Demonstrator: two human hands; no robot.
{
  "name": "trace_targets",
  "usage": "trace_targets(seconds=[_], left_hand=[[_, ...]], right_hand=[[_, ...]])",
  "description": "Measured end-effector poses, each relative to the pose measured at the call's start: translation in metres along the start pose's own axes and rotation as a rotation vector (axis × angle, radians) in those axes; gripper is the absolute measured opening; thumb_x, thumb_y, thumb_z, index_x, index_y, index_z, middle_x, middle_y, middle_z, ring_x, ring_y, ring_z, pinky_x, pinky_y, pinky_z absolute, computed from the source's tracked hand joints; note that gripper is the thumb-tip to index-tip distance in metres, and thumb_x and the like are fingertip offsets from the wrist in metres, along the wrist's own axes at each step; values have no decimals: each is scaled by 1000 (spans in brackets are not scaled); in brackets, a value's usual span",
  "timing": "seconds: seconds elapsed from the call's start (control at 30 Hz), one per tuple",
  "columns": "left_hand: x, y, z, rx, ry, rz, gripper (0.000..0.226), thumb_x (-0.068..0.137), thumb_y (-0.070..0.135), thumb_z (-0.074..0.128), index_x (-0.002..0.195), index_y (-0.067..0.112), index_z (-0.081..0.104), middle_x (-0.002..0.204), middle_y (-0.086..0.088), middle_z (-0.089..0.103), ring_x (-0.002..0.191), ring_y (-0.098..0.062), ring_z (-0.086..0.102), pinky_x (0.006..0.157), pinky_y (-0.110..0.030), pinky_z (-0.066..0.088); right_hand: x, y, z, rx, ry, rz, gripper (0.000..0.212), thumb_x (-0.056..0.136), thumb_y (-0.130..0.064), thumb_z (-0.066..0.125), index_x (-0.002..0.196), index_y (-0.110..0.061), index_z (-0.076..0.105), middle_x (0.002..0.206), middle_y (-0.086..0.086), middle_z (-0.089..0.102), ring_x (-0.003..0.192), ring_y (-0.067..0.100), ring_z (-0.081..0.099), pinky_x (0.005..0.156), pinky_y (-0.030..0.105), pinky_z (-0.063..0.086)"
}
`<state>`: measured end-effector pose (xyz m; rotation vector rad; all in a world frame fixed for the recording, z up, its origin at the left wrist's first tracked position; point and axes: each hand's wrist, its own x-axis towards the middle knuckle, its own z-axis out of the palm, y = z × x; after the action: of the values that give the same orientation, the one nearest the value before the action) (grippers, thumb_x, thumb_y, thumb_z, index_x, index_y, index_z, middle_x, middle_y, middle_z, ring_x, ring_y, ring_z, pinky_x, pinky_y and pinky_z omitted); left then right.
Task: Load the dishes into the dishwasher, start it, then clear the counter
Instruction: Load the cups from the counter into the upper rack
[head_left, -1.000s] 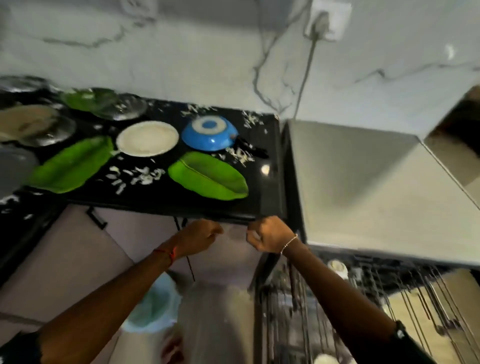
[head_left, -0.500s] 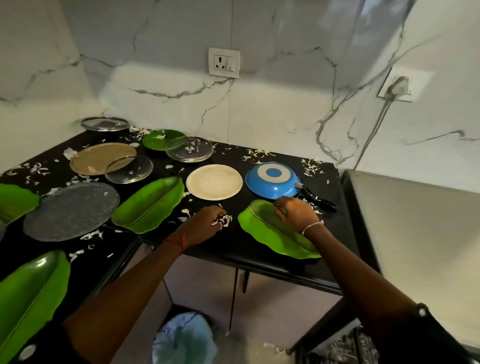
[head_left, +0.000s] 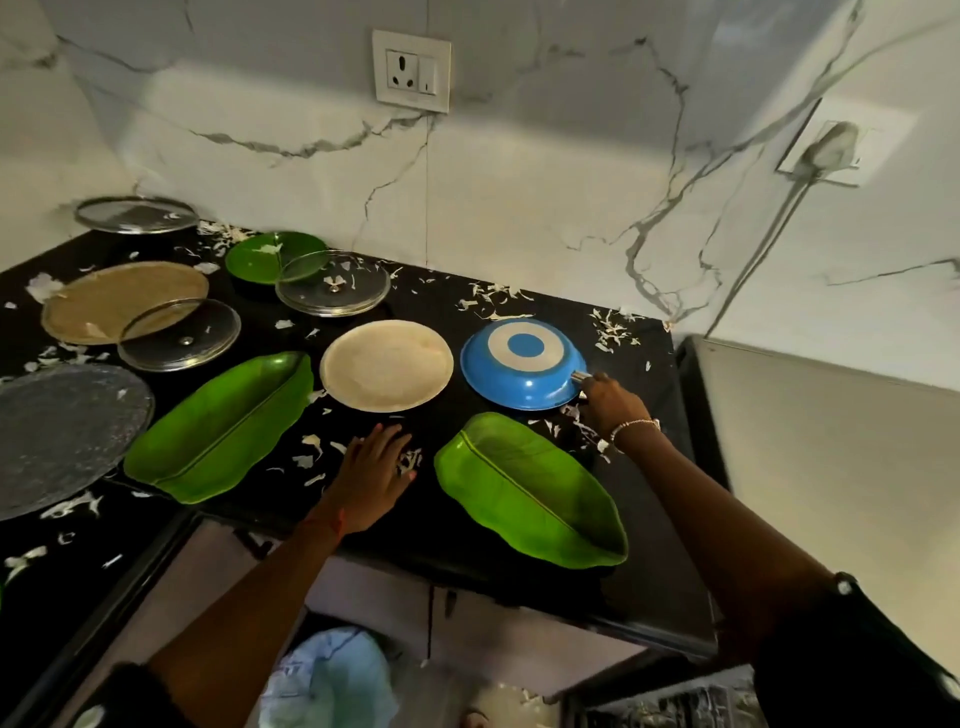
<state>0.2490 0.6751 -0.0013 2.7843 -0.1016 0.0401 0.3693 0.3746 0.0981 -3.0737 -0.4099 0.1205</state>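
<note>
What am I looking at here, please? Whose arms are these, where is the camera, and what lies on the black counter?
There is no machine: these are a person's two bare arms. The single camera sits on the person's head and looks forward and down, so you see the arms from above. The left hand lies flat, fingers spread, on the counter, among white scraps. The right hand grips the handle of a blue pan, which lies upside down. Also on the counter are green leaf trays, a pale plate and glass lids.
</note>
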Motion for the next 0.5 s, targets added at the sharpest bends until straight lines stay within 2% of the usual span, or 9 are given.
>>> trace_targets(seconds=[0.1, 0.23, 0.37, 0.5], left_hand=[[-3, -9, 8, 43, 170, 88, 64, 84, 52, 30, 131, 14, 50, 141, -6, 45, 136, -23, 30, 108, -46, 26], [0, -10, 8, 17, 196, 71, 62, 82, 53, 35, 130, 17, 51, 140, -2, 45, 132, -11, 23, 108, -42, 24], [-1, -8, 7, -20, 188, 65, 63, 83, 54, 35, 132, 17, 49, 143, -1, 41, 136, -18, 28, 110, -36, 16], [-1, -8, 9, 1, 203, 68, 66, 84, 62, 34, 131, 17, 49, 142, -1, 43, 135, -18, 29, 110, -38, 19]], right_hand=[[20, 12, 5, 38, -29, 44, 35, 92, -11, 47, 125, 0, 45, 126, 19, 48, 115, 34, 51, 90, 41, 44], [43, 21, 8, 68, -71, 59, 30, 91, -11, 50, 119, 1, 51, 121, 19, 55, 110, 34, 55, 90, 39, 44], [58, 24, 9, 47, -88, 78, 32, 90, -12, 53, 122, -4, 51, 124, 17, 54, 113, 33, 55, 93, 39, 44], [64, 23, 9, 60, -62, 58, 33, 90, -8, 52, 122, -3, 51, 123, 19, 52, 113, 35, 53, 94, 40, 44]])
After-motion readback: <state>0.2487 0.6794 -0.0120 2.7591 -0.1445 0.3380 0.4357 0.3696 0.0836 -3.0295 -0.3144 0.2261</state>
